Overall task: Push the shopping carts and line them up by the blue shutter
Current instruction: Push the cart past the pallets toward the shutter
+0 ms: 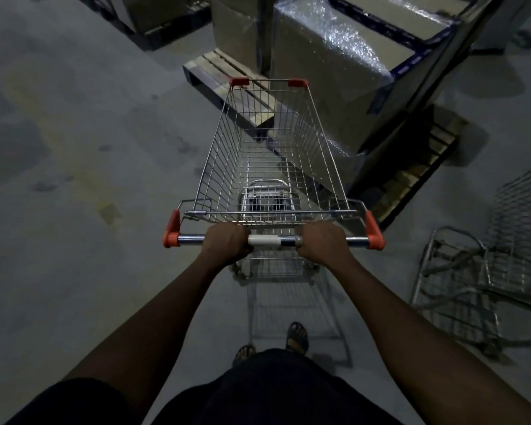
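An empty wire shopping cart (270, 167) with orange corner caps stands straight in front of me on the concrete floor. My left hand (226, 245) grips its metal handle bar left of the white centre sleeve. My right hand (322, 243) grips the bar right of that sleeve. A second wire cart (485, 271) stands at the right edge, blurred and partly cut off. No blue shutter is in view.
Wrapped boxes (337, 78) on wooden pallets (227, 78) stand just beyond the cart's front and to its right. A dark rack post (417, 96) slants down beside them. Open concrete floor (74, 179) lies to the left. My sandalled feet show below the cart.
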`<action>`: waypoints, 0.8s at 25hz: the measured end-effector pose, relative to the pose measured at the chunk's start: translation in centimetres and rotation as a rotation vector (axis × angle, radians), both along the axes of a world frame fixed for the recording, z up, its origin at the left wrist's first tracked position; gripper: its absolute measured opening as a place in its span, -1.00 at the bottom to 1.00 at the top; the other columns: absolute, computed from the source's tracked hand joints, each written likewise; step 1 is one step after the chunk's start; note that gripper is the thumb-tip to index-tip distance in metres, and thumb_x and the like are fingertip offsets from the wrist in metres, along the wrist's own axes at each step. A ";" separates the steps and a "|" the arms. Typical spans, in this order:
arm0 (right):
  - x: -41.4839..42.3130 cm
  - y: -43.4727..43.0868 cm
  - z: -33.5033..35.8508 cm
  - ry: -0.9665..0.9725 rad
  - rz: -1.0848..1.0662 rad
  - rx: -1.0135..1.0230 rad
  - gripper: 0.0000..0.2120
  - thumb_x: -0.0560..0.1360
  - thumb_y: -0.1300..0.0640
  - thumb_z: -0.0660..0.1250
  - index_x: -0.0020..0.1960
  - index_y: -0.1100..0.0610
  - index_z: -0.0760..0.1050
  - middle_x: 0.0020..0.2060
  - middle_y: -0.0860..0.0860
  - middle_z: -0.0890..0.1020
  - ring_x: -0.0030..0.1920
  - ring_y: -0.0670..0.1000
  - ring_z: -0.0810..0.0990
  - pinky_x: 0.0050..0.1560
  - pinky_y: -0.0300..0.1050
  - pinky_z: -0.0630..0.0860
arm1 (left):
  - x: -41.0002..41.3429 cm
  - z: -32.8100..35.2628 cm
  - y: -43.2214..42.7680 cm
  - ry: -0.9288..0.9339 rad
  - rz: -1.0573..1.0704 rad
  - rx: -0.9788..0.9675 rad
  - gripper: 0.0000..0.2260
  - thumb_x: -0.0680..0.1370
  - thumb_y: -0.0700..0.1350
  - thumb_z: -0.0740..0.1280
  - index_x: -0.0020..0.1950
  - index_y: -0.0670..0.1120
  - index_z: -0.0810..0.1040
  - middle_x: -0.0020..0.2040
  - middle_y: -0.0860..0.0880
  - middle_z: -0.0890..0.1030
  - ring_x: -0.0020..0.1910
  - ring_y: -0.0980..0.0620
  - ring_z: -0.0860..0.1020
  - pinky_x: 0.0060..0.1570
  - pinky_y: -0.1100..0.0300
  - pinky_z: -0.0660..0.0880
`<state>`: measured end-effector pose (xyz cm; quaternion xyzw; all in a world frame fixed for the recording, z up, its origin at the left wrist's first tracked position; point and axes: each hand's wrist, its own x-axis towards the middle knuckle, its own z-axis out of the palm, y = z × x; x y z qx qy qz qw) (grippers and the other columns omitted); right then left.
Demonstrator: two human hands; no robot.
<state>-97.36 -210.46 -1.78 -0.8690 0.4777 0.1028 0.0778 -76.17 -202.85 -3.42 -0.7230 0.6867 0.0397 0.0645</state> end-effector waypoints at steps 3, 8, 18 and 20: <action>0.2 1.8 0.1 0.016 -0.024 -0.015 -0.74 0.37 -0.06 0.32 0.00 0.02 0.57 -0.06 0.03 0.65 -0.01 0.13 0.62 -0.05 -0.05 0.51 | 0.3 0.0 1.4 0.017 -0.028 -0.035 -0.73 0.41 0.12 0.33 -0.07 -0.06 0.59 -0.16 -0.09 0.65 -0.14 -0.17 0.61 -0.24 0.12 0.45; 1.3 5.9 0.6 0.036 -0.085 0.003 -0.74 0.40 -0.06 0.33 0.02 0.03 0.58 -0.03 0.05 0.65 0.02 0.14 0.62 -0.02 -0.04 0.51 | 1.7 -0.1 4.6 0.072 -0.078 -0.079 -0.78 0.37 0.06 0.38 -0.19 -0.08 0.59 -0.27 -0.11 0.64 -0.25 -0.19 0.61 -0.32 0.13 0.41; 4.1 17.3 1.4 0.009 -0.159 0.040 -0.74 0.45 -0.05 0.33 0.07 0.05 0.55 0.03 0.06 0.62 0.08 0.14 0.58 0.04 -0.04 0.49 | 5.0 -0.4 14.3 0.021 -0.187 -0.198 -0.73 0.10 0.04 0.55 -0.45 -0.05 0.51 -0.54 -0.05 0.50 -0.60 -0.12 0.49 -0.55 0.27 0.30; 4.5 19.8 1.6 0.022 -0.158 0.039 -0.73 0.45 -0.05 0.33 0.09 0.05 0.55 0.03 0.07 0.62 0.09 0.15 0.57 0.04 -0.05 0.49 | 5.4 -0.4 16.6 0.016 -0.193 -0.210 -0.71 0.09 0.05 0.55 -0.47 -0.05 0.50 -0.55 -0.04 0.50 -0.61 -0.11 0.49 -0.55 0.29 0.30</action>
